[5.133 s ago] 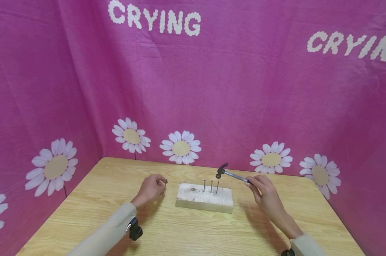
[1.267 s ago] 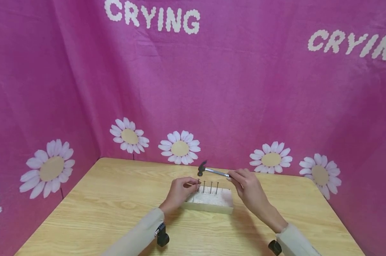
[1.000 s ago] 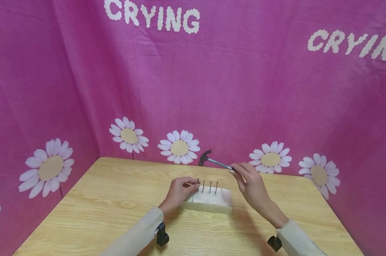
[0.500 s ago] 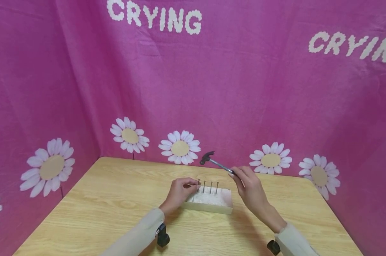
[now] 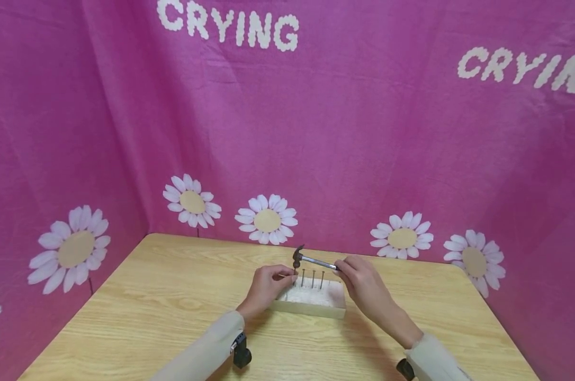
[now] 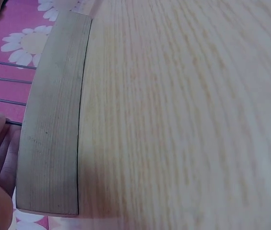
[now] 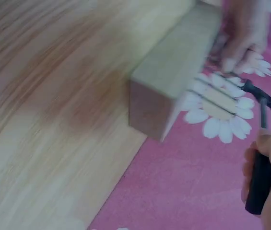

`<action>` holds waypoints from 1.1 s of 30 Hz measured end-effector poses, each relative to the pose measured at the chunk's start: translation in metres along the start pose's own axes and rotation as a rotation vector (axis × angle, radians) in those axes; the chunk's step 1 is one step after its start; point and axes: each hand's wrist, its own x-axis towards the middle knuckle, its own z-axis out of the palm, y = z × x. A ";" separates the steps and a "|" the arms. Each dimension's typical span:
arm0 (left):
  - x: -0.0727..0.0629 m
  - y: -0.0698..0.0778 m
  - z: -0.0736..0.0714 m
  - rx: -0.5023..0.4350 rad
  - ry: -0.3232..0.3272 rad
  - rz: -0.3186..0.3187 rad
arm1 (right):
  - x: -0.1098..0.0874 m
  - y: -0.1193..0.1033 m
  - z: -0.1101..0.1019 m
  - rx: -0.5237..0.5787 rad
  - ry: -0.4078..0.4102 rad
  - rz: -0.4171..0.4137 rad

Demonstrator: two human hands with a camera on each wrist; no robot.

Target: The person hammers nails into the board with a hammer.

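Note:
My left hand (image 5: pixel 267 286) pinches an upright nail (image 6: pixel 13 123) between thumb and fingers, its lower end at the top of a pale wooden block (image 5: pixel 311 308). In my right hand (image 5: pixel 366 286) is a claw hammer (image 5: pixel 318 262), gripped by its black handle (image 7: pixel 260 187). The hammer head (image 5: pixel 297 256) is right at the top of the pinched nail. To the right of that nail, three more nails (image 5: pixel 313 279) stand upright in a row in the block. My left palm covers the block's left end in the head view.
The block lies on a wood-grain table (image 5: pixel 173 286). Behind and beside the table hangs a pink cloth (image 5: pixel 344 132) printed with daisies and white letters. A black wrist camera (image 5: pixel 242 352) sits on the left sleeve.
Over the whole span, my left hand has brought its nail from the table's left onto the block. The hammer moved left, rose, and in the last half second came down onto the nail.

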 end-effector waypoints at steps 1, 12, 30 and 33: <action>0.000 0.000 0.000 0.002 0.002 -0.001 | 0.000 0.000 0.000 -0.001 -0.012 -0.004; 0.001 0.000 0.001 -0.002 -0.004 -0.005 | 0.001 0.000 -0.001 0.010 -0.005 0.013; 0.000 0.001 -0.001 0.009 0.001 0.016 | 0.003 0.002 0.001 0.098 0.102 0.071; 0.000 -0.001 0.000 0.007 0.008 0.033 | 0.003 0.002 0.000 0.137 0.116 0.099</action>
